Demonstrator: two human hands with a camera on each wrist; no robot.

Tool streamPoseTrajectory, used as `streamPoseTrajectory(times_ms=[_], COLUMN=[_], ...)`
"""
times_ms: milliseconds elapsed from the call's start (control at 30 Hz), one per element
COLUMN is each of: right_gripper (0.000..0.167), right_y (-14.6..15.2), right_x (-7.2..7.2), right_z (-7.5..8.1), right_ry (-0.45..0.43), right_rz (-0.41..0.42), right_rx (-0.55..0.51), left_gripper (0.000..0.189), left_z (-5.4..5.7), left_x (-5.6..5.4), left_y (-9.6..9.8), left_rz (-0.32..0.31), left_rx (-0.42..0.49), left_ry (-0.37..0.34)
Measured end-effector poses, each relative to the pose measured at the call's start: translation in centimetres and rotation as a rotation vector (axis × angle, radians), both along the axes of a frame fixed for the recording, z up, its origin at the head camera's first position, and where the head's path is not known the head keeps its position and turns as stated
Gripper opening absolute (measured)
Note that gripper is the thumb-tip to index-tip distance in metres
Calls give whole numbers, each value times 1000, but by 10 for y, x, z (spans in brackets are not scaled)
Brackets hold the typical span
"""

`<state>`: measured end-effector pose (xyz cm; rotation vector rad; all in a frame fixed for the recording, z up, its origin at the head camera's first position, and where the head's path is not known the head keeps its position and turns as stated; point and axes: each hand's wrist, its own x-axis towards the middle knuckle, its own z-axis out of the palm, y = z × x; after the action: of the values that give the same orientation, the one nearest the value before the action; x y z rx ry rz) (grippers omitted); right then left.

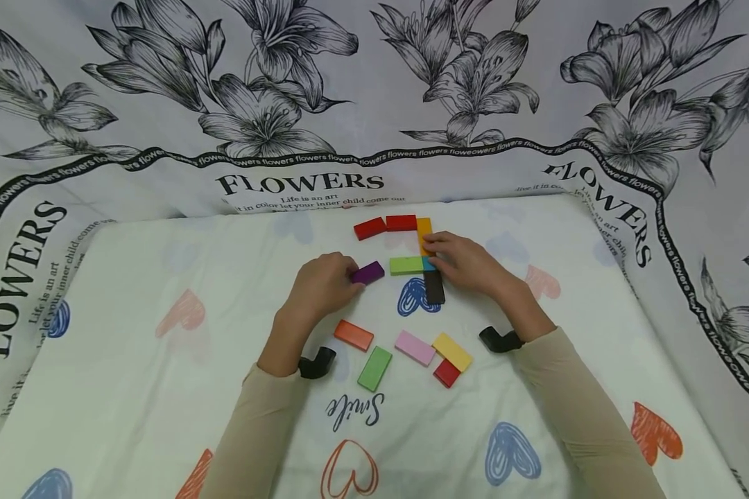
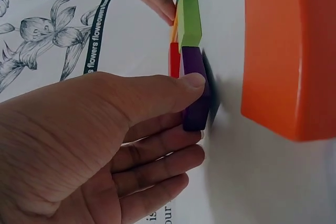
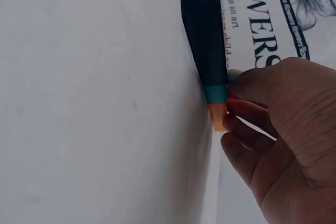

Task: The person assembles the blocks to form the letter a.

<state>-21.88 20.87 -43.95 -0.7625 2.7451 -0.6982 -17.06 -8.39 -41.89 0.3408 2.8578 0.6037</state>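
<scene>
My left hand (image 1: 326,283) pinches a purple block (image 1: 367,272) between thumb and fingers. In the left wrist view the purple block (image 2: 195,108) lines up with the end of a light green block (image 2: 189,17). At the row's corner, my right hand (image 1: 468,263) touches an orange-yellow block (image 1: 424,232) and a small teal block (image 1: 427,263) with its fingertips. Joined to the teal block are the light green block (image 1: 406,265) on the left and a dark block (image 1: 433,287) nearer me. Two red blocks (image 1: 401,222) continue leftward from the orange-yellow block's far end.
Closer to me lie loose blocks: orange (image 1: 354,335), green (image 1: 374,369), pink (image 1: 415,348), and a yellow one (image 1: 452,352) against a red one (image 1: 446,373). A patterned cloth (image 1: 193,402) with hearts covers the surface. Black wrist devices (image 1: 317,363) sit below both hands.
</scene>
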Motion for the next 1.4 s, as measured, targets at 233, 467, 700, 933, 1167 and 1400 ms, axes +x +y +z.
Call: streamPoseTrajectory(times_ms=[233, 467, 700, 933, 1167, 1400], right_gripper=[44, 44, 45, 44, 44, 44], right_y=[-3, -2, 1, 1, 0, 0], right_x=[-1, -1, 0, 1, 1, 2], right_z=[2, 6, 6, 2, 0, 3], right_ry=[26, 19, 7, 17, 20, 10], right_rz=[11, 1, 6, 12, 8, 4], right_rx=[-8, 25, 8, -13, -9, -12], left_gripper=[29, 34, 33, 35, 34, 36], left_z=[3, 3, 0, -4, -6, -4], left_x=[-1, -2, -4, -5, -6, -6], left_y=[-3, 2, 6, 10, 11, 12], left_rz=[-23, -41, -33, -29, -30, -29], left_rx=[-28, -8, -21, -36, -37, -38], left_ry=[52, 42, 52, 38, 46, 37])
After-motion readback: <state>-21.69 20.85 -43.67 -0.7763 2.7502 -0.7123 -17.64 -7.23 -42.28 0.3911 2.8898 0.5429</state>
